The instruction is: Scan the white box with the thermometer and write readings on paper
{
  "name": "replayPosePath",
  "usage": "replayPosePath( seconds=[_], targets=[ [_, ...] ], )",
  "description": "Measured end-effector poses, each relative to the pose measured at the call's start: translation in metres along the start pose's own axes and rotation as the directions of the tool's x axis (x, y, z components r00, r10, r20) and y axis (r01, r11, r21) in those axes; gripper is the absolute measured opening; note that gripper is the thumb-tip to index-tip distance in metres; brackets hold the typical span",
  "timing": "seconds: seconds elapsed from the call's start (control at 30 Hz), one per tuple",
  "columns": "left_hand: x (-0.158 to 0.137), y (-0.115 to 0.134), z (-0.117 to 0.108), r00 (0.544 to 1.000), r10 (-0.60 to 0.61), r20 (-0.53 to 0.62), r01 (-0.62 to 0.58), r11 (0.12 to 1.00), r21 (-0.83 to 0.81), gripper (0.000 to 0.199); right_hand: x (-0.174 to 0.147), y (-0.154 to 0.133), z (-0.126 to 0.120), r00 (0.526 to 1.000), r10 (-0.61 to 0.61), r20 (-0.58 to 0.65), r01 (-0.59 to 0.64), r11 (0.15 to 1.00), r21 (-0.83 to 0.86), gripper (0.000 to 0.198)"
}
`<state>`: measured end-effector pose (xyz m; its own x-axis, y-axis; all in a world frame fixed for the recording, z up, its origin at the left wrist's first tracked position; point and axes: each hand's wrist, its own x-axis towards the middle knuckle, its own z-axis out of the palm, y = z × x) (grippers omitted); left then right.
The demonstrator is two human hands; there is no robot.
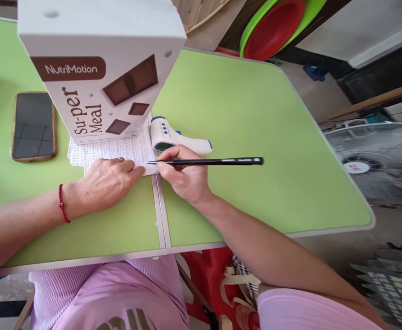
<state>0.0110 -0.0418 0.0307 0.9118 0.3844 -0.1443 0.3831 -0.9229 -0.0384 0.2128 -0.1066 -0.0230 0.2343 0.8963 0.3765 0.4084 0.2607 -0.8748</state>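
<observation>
My right hand [186,176] grips a slim black pen [228,161] between thumb and fingers. The pen lies almost level, with its tip pointing left at the right part of a handwritten sheet of paper [113,150]. My left hand [109,182], its fingers curled and pressed together, holds down the near edge of the paper. On the paper's far part stands a tall white NutriMotion box [101,96], covering some of the writing. A white and blue infrared thermometer [190,143] lies just beyond my right hand, beside the box. Several sheets appear stacked at the left.
A phone in a brown case [34,126] lies left of the box on the green folding table [249,110]. The table's metal seam [162,215] runs between my hands. Red and green basins [275,27] stand beyond the far edge; a fan [376,160] is at the right.
</observation>
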Motion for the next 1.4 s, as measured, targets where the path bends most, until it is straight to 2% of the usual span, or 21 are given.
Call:
replayPosePath(
  seconds=[0.13,0.37,0.6,0.83,1.03,1.17,1.4],
  targets=[
    [0.003,-0.001,0.0,1.0,0.006,0.015,-0.006,0.999,0.032,0.03,0.001,0.001,0.001,0.994,-0.108,-0.017,0.106,0.99,-0.094,0.008],
    [0.003,0.0,-0.002,0.999,-0.01,0.03,0.009,1.0,0.024,0.033,0.001,0.005,0.0,0.988,-0.151,0.028,0.153,0.976,-0.157,0.012],
    [0.003,0.0,0.0,1.0,-0.002,0.027,0.001,0.999,0.033,0.033,0.001,0.005,-0.001,0.989,-0.136,0.064,0.145,0.973,-0.177,0.013],
    [0.002,-0.002,0.006,0.996,0.041,-0.075,-0.037,0.998,0.058,0.028,0.001,0.004,-0.001,0.988,-0.132,0.084,0.143,0.979,-0.145,0.012],
    [0.0,-0.004,0.008,0.99,0.066,-0.128,-0.06,0.997,0.05,0.028,0.001,0.003,-0.001,0.994,-0.069,0.09,0.083,0.984,-0.159,0.014],
    [0.001,-0.004,0.008,0.993,0.057,-0.108,-0.052,0.998,0.044,0.028,0.001,0.002,-0.001,0.994,-0.075,0.08,0.087,0.983,-0.162,0.014],
    [-0.001,-0.005,0.012,0.985,0.073,-0.158,-0.065,0.996,0.056,0.026,0.002,0.003,0.001,0.992,-0.117,0.044,0.122,0.982,-0.142,0.012]
  ],
)
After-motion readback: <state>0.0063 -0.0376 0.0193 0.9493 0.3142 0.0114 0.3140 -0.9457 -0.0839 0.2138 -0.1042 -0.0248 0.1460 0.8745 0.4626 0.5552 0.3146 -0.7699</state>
